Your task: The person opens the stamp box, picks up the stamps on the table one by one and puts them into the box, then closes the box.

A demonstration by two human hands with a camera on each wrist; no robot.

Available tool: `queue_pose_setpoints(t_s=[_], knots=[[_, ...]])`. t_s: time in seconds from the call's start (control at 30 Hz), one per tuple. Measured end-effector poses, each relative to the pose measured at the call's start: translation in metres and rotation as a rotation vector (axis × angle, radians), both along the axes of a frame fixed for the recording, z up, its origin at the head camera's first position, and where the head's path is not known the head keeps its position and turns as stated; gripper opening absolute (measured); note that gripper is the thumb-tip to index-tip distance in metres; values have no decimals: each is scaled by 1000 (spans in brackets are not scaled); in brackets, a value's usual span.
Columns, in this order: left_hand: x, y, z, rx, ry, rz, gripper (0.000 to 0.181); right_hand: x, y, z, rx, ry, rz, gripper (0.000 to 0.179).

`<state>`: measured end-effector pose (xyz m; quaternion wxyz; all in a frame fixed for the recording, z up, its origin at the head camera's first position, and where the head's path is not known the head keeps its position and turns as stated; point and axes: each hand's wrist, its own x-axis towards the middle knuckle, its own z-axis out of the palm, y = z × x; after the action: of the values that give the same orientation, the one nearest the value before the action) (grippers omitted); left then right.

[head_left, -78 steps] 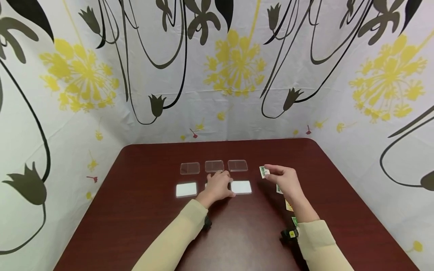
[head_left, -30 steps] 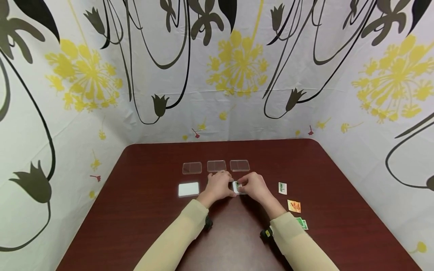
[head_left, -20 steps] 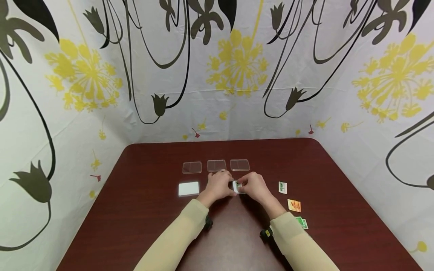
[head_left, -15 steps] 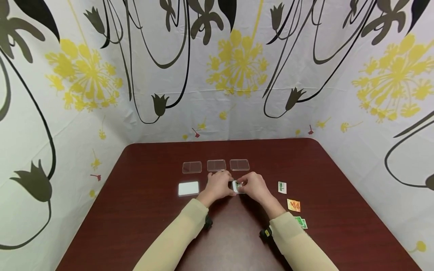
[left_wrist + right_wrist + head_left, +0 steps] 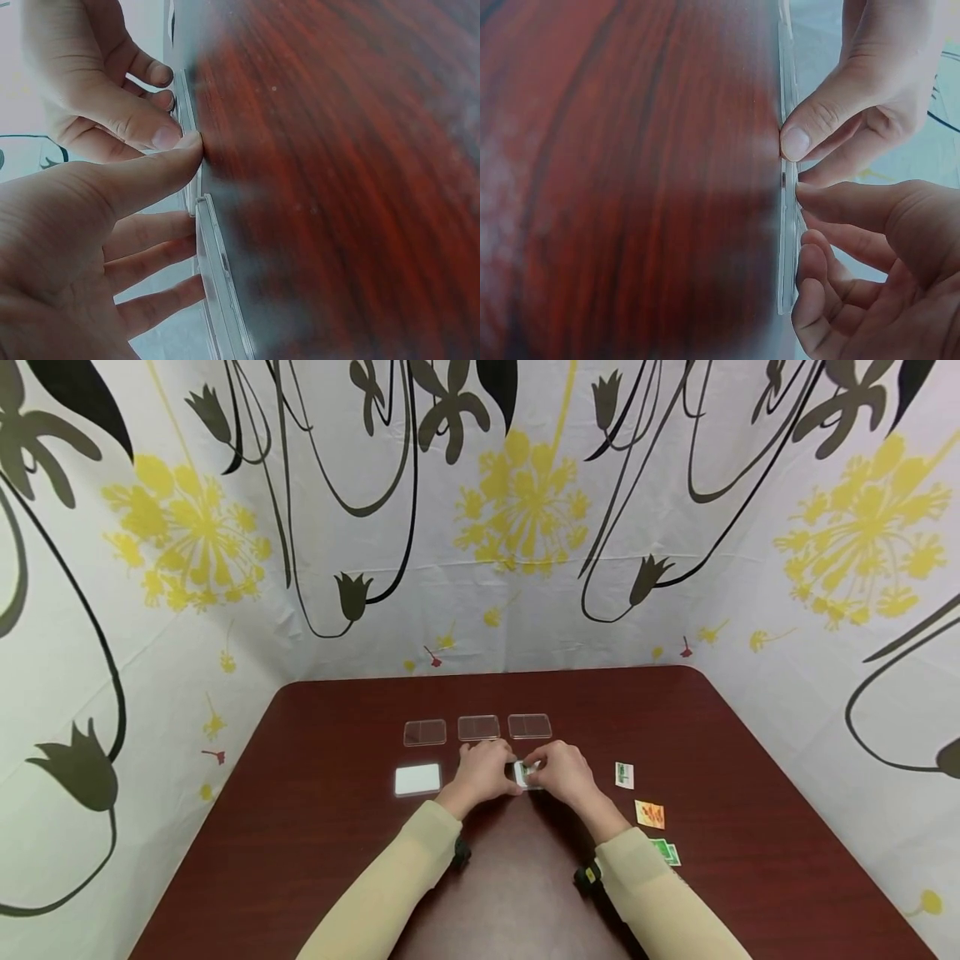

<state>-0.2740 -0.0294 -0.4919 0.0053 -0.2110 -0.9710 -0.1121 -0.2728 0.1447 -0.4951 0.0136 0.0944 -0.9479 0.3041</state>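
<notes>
In the head view, both hands meet over the right-hand one of a row of small flat cases. My left hand (image 5: 483,770) lies over the middle case, hiding it, and holds the right-hand case (image 5: 519,774) at its edges between thumb and forefinger. My right hand (image 5: 564,772) pinches a small green-and-white stamp (image 5: 529,769) down on that case's white face; the fingers cover most of the stamp. From the left wrist view, the left thumb (image 5: 161,176) is at the case's near edge. In the right wrist view, right fingertips (image 5: 808,196) touch the case's top.
Left of my hands lies another white-faced case (image 5: 417,779). Three clear plastic covers (image 5: 478,727) form a row behind. To the right are a green-and-white stamp (image 5: 624,775), an orange stamp (image 5: 649,814) and green stamps (image 5: 664,852), partly behind the right sleeve (image 5: 652,885).
My right hand has carried the stamp leftward from above the right side of the table down onto the right-hand case. Over the last second both hands have hardly moved.
</notes>
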Motion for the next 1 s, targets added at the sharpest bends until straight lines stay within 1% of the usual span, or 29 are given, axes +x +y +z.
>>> queue_pose_setpoints(t_s=[0.17, 0.33, 0.5, 0.63, 1.0], knots=[[0, 0, -2, 11, -6, 2, 53, 0, 3, -1, -4, 19, 23, 19], [0, 1, -2, 10, -4, 5, 52, 3, 6, 4, -12, 35, 10, 19], [-2, 2, -2, -1, -4, 9, 53, 5, 10, 8, -13, 30, 0, 21], [-2, 1, -2, 1, -17, 14, 56, 6, 14, 12, -21, 25, 6, 24], [-3, 0, -2, 4, -15, 22, 56, 8, 30, 21, -49, 7, 9, 33]])
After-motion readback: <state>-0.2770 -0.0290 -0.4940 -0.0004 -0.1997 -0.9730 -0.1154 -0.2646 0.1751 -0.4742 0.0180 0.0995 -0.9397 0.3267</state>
